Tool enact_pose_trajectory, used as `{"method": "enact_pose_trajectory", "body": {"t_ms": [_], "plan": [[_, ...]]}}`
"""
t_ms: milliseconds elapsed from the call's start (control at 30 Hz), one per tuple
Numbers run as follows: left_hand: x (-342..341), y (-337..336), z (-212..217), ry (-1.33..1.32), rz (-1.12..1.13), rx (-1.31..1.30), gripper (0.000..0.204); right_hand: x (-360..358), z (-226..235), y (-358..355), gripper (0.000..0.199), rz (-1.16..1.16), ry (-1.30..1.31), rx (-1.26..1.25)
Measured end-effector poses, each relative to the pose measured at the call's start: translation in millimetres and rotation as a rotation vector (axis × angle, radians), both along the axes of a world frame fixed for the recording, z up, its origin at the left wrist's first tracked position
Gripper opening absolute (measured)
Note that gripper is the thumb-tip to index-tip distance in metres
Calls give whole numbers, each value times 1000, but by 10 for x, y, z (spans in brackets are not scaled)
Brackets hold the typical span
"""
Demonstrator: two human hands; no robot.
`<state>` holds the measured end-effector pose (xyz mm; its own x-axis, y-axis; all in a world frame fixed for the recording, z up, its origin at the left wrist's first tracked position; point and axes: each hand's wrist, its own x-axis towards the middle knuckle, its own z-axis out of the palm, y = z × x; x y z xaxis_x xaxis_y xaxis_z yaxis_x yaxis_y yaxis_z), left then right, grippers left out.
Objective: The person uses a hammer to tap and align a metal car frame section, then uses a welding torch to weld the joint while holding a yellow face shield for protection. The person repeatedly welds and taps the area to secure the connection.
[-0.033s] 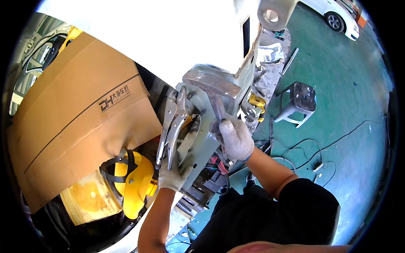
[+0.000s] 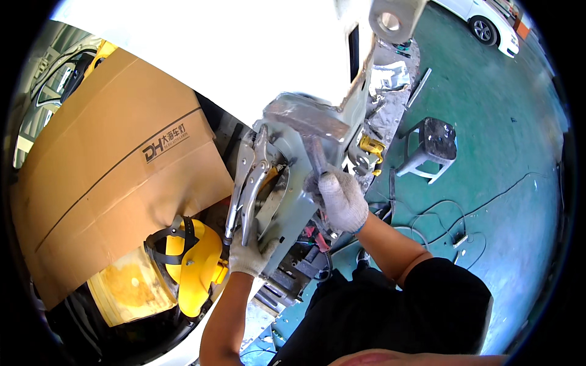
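Note:
My right hand (image 2: pixel 343 198), in a pale knit work glove, is closed round the handle of a hammer (image 2: pixel 308 118). The hammer's broad, worn head lies across the upper end of a grey-green metal panel (image 2: pixel 292 210), just below the white car body. My left hand (image 2: pixel 249 255), gloved too, is at the panel's lower left edge, its thumb lying over the metal and its other fingers mostly hidden. Directly above that hand are locking pliers (image 2: pixel 251 183) with long silver handles, their jaws at the panel's upper left.
Cardboard (image 2: pixel 122 165) covers much of the left side. A yellow face-shield headgear (image 2: pixel 198 262) lies beside a yellowed container (image 2: pixel 131 290). White bodywork (image 2: pixel 213 49) spans the top. A stool (image 2: pixel 436 143) and cables (image 2: pixel 458 238) are on the green floor at right.

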<state>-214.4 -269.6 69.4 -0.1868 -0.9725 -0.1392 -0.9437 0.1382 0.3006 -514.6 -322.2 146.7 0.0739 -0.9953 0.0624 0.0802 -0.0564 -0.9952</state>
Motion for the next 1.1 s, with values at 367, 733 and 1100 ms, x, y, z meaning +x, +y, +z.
{"method": "enact_pose_trajectory", "body": {"t_ms": [367, 733, 1100], "plan": [[30, 6, -18, -49, 9, -27, 91, -15, -65, 97, 78, -1, -26, -77], [-35, 40, 40, -49, 11, 11, 93, -55, -93, -30, 86, 38, -9, -18], [-56, 32, 91, -59, 54, 77, 94, -8, 53, 22, 85, 46, -43, 41]]}}
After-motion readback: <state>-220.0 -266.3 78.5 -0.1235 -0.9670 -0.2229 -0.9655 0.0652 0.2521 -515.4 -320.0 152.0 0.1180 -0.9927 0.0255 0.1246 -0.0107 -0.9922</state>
